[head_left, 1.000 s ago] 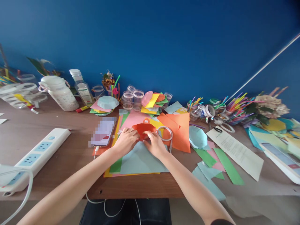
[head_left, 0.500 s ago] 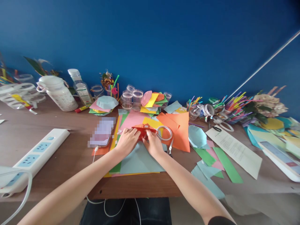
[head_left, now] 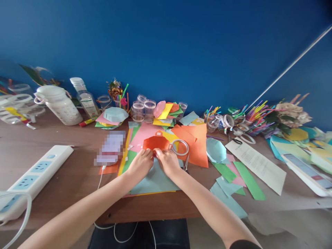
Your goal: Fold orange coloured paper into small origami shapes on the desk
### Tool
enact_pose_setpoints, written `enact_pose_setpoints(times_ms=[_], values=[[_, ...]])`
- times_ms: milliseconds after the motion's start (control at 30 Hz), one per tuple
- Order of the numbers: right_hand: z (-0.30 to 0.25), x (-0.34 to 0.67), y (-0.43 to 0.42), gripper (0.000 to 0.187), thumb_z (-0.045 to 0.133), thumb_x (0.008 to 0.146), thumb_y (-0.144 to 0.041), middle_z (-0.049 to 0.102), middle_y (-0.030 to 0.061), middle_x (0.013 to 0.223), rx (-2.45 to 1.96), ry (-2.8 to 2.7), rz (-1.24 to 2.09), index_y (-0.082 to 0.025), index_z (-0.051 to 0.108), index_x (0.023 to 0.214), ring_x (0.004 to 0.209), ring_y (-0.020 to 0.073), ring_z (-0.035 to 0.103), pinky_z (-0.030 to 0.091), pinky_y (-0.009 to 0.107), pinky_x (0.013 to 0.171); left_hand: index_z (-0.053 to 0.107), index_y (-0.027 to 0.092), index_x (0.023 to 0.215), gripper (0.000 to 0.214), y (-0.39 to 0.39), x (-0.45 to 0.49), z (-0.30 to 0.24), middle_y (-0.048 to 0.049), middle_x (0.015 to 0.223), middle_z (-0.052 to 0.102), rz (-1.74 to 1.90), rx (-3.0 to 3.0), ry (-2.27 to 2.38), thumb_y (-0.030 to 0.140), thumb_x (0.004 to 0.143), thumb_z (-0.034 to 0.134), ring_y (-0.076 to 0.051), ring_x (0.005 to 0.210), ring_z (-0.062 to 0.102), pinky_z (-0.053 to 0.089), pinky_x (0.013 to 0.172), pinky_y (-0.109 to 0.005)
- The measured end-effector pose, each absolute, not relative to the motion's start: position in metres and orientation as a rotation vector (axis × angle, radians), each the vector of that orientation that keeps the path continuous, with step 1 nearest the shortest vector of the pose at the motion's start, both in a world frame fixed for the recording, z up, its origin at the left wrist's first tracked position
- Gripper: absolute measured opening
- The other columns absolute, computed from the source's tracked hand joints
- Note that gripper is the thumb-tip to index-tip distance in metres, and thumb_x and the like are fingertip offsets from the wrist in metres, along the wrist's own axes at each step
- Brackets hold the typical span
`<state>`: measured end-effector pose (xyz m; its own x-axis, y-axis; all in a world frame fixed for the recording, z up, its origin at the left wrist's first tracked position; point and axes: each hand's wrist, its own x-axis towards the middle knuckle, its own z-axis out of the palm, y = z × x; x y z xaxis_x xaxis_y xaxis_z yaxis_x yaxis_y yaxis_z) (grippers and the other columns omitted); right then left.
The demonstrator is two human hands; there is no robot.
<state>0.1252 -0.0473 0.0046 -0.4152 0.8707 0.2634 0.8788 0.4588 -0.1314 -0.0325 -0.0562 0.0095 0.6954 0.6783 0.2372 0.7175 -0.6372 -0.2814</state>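
Both hands [head_left: 141, 163] grip folded orange paper [head_left: 155, 141] by its edge.

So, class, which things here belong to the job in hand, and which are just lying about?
Likely in the job:
orange paper, in left hand and right hand
tape ring
scissors

Probably just lying about:
power strip
white jug
clear bottle

A blue wall [head_left: 166, 52] fills the upper part of the frame. At the lower left lies a white power strip [head_left: 26, 195]; above it, a white jug [head_left: 61, 107] stands beside a clear labelled bottle [head_left: 88, 102]. Left of centre rests a phone [head_left: 112, 147], its display pixelated, with a white cable [head_left: 100, 179] plugged in. Pale flowers [head_left: 292, 111] sit at the right.
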Motion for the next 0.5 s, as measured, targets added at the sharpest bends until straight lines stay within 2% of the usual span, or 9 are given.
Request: enact_pose_setpoints(times_ms=[333,500], values=[[0.016,0.123,-0.055,0.039,0.043,0.085,-0.012,0.069,0.0136,0.07,-1.41,-2.597,-0.105,-0.006,0.05,0.123,0.07,0.0245,0.066,0.047,0.034,0.076,0.07,0.011,0.082,0.022,-0.056,-0.031,0.011,-0.0134,0.092,0.063,-0.177,-2.571,-1.085,0.002,0.079,0.05,-0.025,0.09,0.053,0.038,0.076,-0.037],[0.02,0.123,-0.056,0.043,0.042,0.086,-0.016,0.07,0.0138,0.073,-1.468,-2.636,-0.074,-0.007,0.046,0.128,0.072,0.0265,0.068,0.048,0.034,0.072,0.069,0.01,0.091,0.023,-0.054,-0.031,0.008,-0.0137,0.097,0.062,-0.151,-2.557,-1.124,0.005,0.08,0.049,-0.025,0.092,0.053,0.039,0.077,-0.037]])
